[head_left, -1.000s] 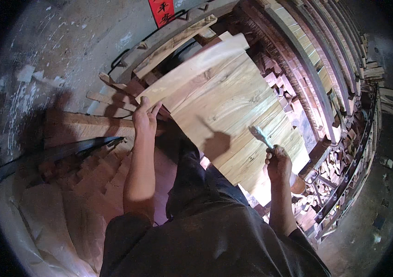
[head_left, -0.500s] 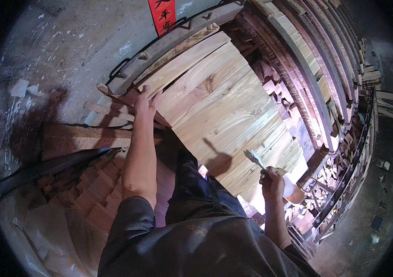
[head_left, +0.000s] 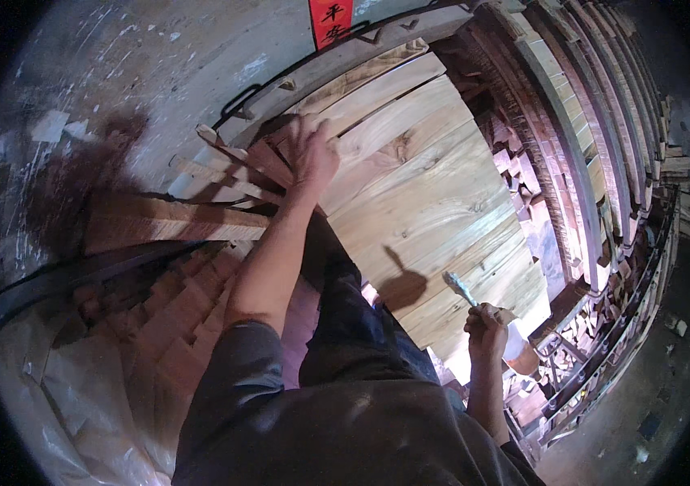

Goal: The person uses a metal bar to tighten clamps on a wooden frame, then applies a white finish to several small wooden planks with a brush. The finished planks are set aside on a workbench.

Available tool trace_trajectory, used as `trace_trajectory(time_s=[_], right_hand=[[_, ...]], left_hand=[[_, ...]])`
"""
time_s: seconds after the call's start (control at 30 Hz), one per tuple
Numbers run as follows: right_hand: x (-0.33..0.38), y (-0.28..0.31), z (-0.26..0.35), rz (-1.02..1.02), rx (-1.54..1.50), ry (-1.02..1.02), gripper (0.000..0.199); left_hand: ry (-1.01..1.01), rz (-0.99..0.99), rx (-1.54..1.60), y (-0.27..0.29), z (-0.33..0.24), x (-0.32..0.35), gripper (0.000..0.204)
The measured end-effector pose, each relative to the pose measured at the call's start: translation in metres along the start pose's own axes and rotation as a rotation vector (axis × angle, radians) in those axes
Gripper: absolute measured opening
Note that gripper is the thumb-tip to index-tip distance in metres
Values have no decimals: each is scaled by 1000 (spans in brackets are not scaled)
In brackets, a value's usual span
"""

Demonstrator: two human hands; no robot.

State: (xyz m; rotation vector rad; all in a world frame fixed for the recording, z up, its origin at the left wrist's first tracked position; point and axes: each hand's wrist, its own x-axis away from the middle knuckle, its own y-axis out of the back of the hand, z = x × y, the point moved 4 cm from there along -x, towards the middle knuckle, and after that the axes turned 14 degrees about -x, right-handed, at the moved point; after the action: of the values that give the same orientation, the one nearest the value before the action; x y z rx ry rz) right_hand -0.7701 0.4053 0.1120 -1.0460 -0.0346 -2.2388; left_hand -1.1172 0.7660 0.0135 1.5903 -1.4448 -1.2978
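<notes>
Pale wooden boards lie side by side as a slanting panel in front of me. My left hand is at the left end of a loose pale board near the far side, its fingers bent over that end. A dark narrow gap separates this board from the rest of the panel. My right hand grips a brush with pale bluish bristles, held above the panel's near right part. Below that hand shows a white and orange-brown object; whether I hold it too, I cannot tell.
Curved-looking rows of stacked timber and rails stand to the right. Wood offcuts pile up beyond the panel's right end. A thick beam and stacked blocks are at left. A red paper strip hangs on the wall.
My left hand has shifted along the board ends, its fingers now lower and more bent. The view has turned, so the panel sits further right. The brush stays in my right hand.
</notes>
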Motion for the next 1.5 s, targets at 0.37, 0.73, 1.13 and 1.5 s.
trace_trajectory(time_s=[0.37,0.73,1.13,1.5], right_hand=[[17,2,9,-228,-4,75,12],[11,-10,18,-204,53,99,17],[-14,-10,18,32,212,46,17],[-15,-40,17,14,222,50,15]], left_hand=[[-276,68,-147,-33,-23,-53,27],[124,-171,-120,-40,-9,-27,37],[932,-193,750,-50,85,60,59],[833,-259,397,-62,83,52,68]])
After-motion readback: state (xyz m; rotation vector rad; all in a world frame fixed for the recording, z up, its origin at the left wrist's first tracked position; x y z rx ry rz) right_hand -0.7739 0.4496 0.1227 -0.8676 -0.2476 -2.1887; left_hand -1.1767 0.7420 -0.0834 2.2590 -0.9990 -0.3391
